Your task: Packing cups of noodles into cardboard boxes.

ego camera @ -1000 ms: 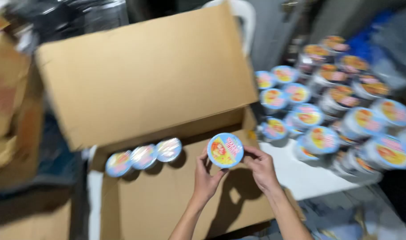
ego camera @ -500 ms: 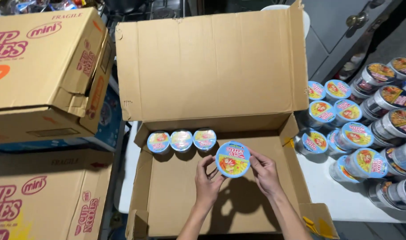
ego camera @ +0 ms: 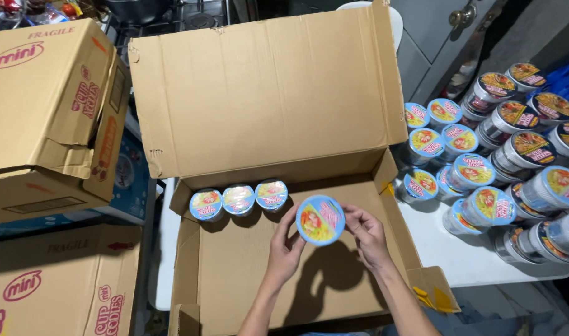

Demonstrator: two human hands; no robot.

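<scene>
A blue-lidded noodle cup (ego camera: 320, 219) is held between the left hand (ego camera: 286, 251) and the right hand (ego camera: 366, 233), both grips closed on its rim, above the floor of the open cardboard box (ego camera: 266, 112). Just beyond the grips, three matching cups (ego camera: 238, 199) are seen standing in a row along the box's far wall. To the right of the grips, many loose cups (ego camera: 484, 168) are crowded on the white counter (ego camera: 465, 255).
</scene>
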